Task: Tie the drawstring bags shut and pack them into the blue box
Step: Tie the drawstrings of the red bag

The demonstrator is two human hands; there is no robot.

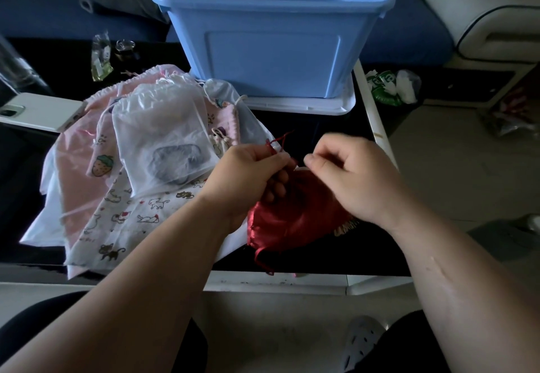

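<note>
Two hands meet over a red bag at the near edge of a dark table, partway through tying its mouth shut. The left hand has its fingers curled, thumb and forefinger pinching the red cord, whose loose ends stick up toward the far side. The right hand, fingers also curled, pinches just to the right. It seems to hold the cord's other strand, though the thread there is too thin to make out. The bag lies slumped under both palms, one corner hanging over the table's near edge.

The blue box stands at the far side on a white lid; its floor is out of sight. A pile of other bags lies to the left, a white mesh one on top.

The cord looks thin and slick, so a knot pulled unevenly could slip and let the mouth reopen once the bag is dropped into the box. A hard tug toward the near side could drag the bag off the edge. The pile's stray strings lie close to the left hand and might be caught in the knot. A phone touches the pile's far left side; pulling out the next bag could shift it.
</note>
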